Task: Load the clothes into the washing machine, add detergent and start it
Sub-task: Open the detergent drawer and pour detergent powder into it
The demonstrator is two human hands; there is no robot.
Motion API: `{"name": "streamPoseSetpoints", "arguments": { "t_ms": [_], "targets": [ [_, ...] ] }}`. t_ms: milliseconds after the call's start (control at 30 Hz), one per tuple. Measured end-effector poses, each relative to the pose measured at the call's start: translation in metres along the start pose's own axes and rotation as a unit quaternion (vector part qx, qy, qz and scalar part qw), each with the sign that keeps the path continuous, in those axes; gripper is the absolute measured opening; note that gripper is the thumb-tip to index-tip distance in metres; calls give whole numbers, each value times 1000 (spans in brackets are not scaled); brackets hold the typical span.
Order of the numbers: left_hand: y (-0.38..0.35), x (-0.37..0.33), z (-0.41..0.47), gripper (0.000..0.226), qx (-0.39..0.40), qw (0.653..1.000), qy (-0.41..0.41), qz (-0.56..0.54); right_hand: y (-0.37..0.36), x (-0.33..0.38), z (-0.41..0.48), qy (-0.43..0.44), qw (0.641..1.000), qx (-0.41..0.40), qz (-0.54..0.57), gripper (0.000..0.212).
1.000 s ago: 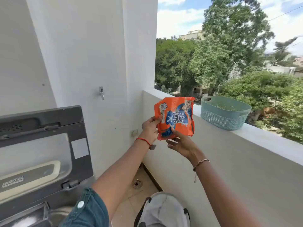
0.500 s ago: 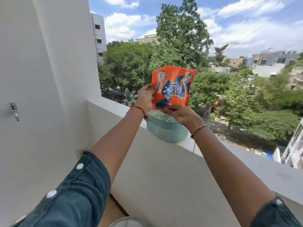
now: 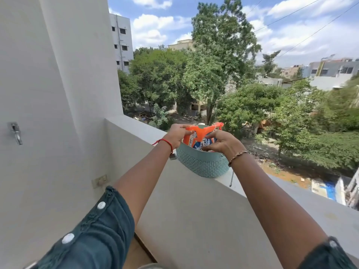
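An orange detergent packet point(image 3: 196, 135) with blue print sits partly inside a teal woven basket point(image 3: 204, 165) on the balcony ledge. My left hand point(image 3: 177, 135) grips the packet's upper left edge. My right hand point(image 3: 221, 141) is closed over its front right side, covering part of the print. Both arms reach forward over the parapet. The washing machine and the clothes are out of view.
The basket rests on the white parapet ledge point(image 3: 303, 200), with a drop to trees and a street beyond. A white wall on the left carries a metal tap point(image 3: 16, 133) and a small switch plate point(image 3: 100, 180). A strip of tiled floor point(image 3: 138, 253) shows below.
Both hands have lowered the packet from up in the air into the teal basket. The view has swung right, away from the washing machine, which was visible a second ago.
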State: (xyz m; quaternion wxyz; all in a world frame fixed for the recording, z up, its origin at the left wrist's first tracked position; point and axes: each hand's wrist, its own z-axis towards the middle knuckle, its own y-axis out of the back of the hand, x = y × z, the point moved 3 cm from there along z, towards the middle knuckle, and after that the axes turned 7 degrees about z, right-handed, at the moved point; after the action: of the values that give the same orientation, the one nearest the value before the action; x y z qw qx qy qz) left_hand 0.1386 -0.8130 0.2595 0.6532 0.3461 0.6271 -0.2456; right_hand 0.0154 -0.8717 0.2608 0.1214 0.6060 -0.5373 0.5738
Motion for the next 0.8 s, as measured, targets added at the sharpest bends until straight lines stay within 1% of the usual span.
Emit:
{"name": "streamPoseSetpoints", "arguments": {
  "t_ms": [33,67,133,167,233,300,333,400,433,467,500,533,567,600,633,700,800],
  "targets": [
    [6,1,-2,40,-8,1000,3,0,-3,-2,-2,0,1000,3,9,44],
    [6,1,-3,42,-10,1000,4,-1,-3,-3,-5,4,1000,1,9,39],
    [16,3,-8,45,-18,1000,1,-10,-12,-11,-8,-5,1000,5,10,24],
    [22,5,-14,45,-21,1000,-1,-19,-16,-14,-5,1,1000,2,20,25],
    [35,10,-27,45,-18,999,2,-42,-23,-19,3,24,999,-25,17,24],
    [49,16,-42,44,-9,998,4,-63,-26,-25,9,66,996,-67,-7,18],
    [56,18,-50,43,-7,997,5,-77,-27,-29,6,84,993,-86,-9,21],
    [73,22,-67,41,-18,994,0,-107,-34,-37,-6,124,985,-116,-31,39],
    [84,24,-76,39,-26,993,-5,-119,-38,-41,-9,148,981,-123,-32,39],
    [95,26,-85,39,-30,991,-10,-130,-44,-46,-19,160,978,-127,-32,33],
    [107,30,-94,38,-33,989,-16,-143,-50,-53,-21,169,977,-126,-29,31],
    [120,33,-103,38,-36,986,-21,-160,-59,-61,-30,160,981,-107,-27,31],
    [134,37,-113,36,-44,984,-24,-174,-71,-73,-38,145,987,-70,-12,24],
    [148,41,-126,33,-57,981,-25,-182,-84,-87,-55,132,991,-20,-6,13],
    [162,44,-140,26,-70,979,-23,-187,-98,-102,-70,125,992,10,1,2],
    [189,53,-173,9,-91,976,-18,-195,-121,-136,-107,108,994,33,9,12],
    [231,74,-230,6,-117,974,-15,-195,-156,-194,-166,67,993,96,1,15]
  ]
}}
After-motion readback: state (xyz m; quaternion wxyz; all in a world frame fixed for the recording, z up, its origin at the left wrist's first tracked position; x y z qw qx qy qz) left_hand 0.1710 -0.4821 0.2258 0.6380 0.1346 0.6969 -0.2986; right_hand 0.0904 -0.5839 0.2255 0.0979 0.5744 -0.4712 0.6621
